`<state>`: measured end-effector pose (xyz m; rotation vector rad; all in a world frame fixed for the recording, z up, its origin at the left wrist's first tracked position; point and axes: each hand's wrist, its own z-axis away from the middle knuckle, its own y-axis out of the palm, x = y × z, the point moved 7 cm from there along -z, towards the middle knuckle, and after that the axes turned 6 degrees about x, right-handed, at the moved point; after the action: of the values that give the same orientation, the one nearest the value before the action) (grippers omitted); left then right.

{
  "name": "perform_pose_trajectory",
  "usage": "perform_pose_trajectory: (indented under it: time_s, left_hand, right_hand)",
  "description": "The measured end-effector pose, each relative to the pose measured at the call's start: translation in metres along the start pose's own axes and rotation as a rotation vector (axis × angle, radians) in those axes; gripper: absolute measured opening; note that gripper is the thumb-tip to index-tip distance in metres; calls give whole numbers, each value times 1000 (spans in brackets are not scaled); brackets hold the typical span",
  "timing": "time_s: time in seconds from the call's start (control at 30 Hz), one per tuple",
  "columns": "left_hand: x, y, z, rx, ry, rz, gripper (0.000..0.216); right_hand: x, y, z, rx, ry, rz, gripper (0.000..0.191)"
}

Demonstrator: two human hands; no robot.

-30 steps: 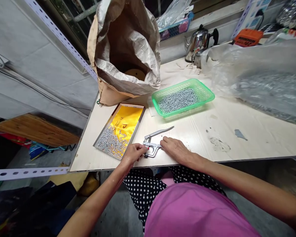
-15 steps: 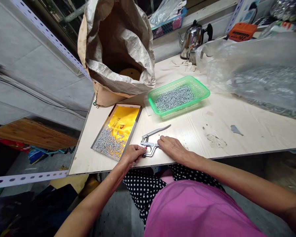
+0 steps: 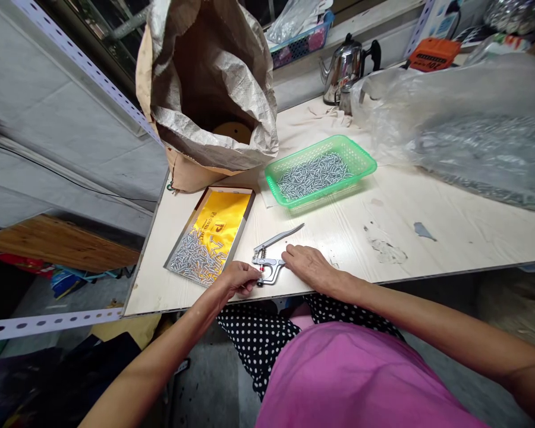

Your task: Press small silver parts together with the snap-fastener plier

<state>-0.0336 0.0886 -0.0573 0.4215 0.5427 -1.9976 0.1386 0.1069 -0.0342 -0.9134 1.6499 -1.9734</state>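
The right hand (image 3: 310, 266) holds the pliers (image 3: 273, 262), unsqueezed, on the surface (image 3: 339, 238), the left hand (image 3: 239, 278) pinching narrowly at their head, its hold unclear, with many pins (image 3: 194, 255) left in tray (image 3: 246, 217) and basket (image 3: 325, 192).

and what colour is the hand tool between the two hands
The hand tool is mostly silver-grey; it shows best in the head view.

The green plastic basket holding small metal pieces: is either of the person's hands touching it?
No, the left hand and right hand are both at the grey metal pliers, apart from the basket.
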Motion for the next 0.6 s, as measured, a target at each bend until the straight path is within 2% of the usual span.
perform_pose_trajectory:
  time_s: [0.27,0.4,0.6]
  left_hand:
    - [6,6,9,60,-95,-107,31]
    - [13,12,12,70,-95,-52,36]
    - [17,15,12,67,-105,14,35]
  right_hand:
    - [1,-1,4,-7,-45,-46,12]
    - [8,-4,12,-26,-107,-15,13]
    - [9,-4,20,-32,-80,2,14]
